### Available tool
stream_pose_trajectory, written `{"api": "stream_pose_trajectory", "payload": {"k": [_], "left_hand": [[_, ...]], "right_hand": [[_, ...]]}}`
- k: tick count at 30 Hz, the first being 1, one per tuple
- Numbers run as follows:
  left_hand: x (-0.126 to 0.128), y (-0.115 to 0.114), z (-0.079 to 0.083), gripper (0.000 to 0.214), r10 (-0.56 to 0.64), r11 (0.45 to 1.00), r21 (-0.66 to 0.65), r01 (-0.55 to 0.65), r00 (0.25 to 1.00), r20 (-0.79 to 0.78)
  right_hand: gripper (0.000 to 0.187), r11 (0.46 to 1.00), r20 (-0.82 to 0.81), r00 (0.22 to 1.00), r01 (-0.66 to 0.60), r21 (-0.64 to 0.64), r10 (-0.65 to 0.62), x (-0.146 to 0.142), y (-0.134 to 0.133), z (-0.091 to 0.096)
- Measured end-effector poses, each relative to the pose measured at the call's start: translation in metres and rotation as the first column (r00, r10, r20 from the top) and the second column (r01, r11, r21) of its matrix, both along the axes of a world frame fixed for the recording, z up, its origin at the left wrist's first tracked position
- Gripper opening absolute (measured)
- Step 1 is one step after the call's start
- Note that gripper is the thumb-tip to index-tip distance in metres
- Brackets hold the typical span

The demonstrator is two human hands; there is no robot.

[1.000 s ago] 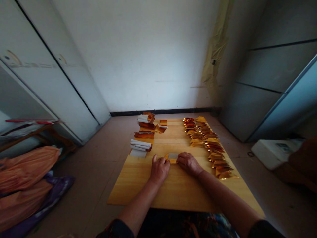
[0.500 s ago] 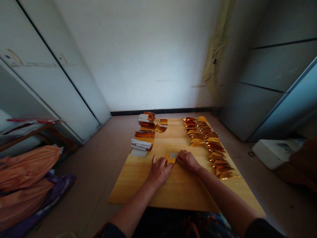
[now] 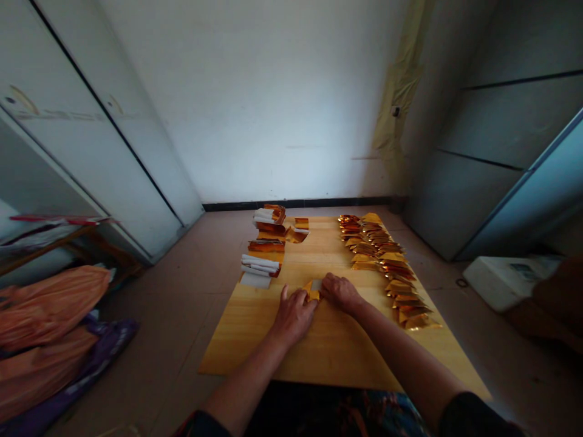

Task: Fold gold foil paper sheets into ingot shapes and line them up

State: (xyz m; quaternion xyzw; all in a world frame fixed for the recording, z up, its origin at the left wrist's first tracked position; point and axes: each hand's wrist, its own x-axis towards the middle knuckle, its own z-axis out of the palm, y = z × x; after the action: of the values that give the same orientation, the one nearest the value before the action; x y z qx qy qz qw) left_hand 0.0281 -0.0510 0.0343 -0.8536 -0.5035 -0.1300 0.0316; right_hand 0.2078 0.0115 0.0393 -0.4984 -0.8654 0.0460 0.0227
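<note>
A small sheet of gold foil paper [image 3: 314,294], partly folded and with some grey backing showing, lies on the wooden board between my hands. My left hand [image 3: 295,311] presses its left side, fingers closed on it and thumb sticking up. At the paper's right edge my right hand [image 3: 339,291] is curled, fingertips on the paper. Stacks of loose gold and grey paper [image 3: 260,265] stand at the board's left. Along the right side run rows of folded gold paper pieces [image 3: 398,267].
The wooden board [image 3: 246,340] sits low before me. Two more gold sheets [image 3: 298,234] lie near its far edge. Orange and purple bags [image 3: 50,309] are on the left, beside pale cabinets [image 3: 113,121]. A white box [image 3: 505,282] stands on the floor to the right.
My right hand has shifted slightly left, covering more of the grey part of the paper. The left hand stays in place on it.
</note>
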Motion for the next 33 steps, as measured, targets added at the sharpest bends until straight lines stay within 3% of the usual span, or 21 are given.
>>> {"api": "stream_pose_trajectory", "payload": {"k": [5, 9, 16, 20, 29, 33], "left_hand": [[0.004, -0.001, 0.002, 0.037, 0.02, 1.0, -0.006, -0.02, 1.0, -0.012], [0.008, -0.003, 0.003, 0.032, 0.046, 0.999, -0.019, -0.046, 0.999, -0.012], [0.013, -0.006, 0.001, 0.029, 0.086, 0.996, -0.02, -0.086, 0.996, 0.013], [0.014, -0.006, 0.001, 0.029, 0.097, 0.995, -0.013, -0.096, 0.995, 0.02], [0.01, -0.005, 0.007, 0.027, 0.089, 0.995, -0.042, -0.087, 0.995, 0.054], [0.0, 0.007, 0.01, 0.013, 0.072, 0.997, -0.03, -0.07, 0.994, 0.08]], "right_hand": [[0.021, 1.0, 0.004, 1.0, 0.007, -0.016, -0.007, -0.001, -0.001, 0.004], [0.021, 0.999, -0.032, 0.999, 0.01, -0.031, -0.011, -0.001, -0.002, 0.007], [0.006, 0.995, -0.308, 0.948, 0.056, -0.088, -0.081, 0.01, 0.003, -0.003], [0.011, 0.987, -0.389, 0.912, 0.083, -0.138, -0.131, 0.012, 0.008, -0.009], [0.021, 0.989, -0.373, 0.918, 0.093, -0.119, -0.131, 0.011, 0.01, -0.009], [0.02, 0.997, -0.278, 0.958, 0.048, -0.065, -0.064, 0.007, 0.0, -0.002]]}}
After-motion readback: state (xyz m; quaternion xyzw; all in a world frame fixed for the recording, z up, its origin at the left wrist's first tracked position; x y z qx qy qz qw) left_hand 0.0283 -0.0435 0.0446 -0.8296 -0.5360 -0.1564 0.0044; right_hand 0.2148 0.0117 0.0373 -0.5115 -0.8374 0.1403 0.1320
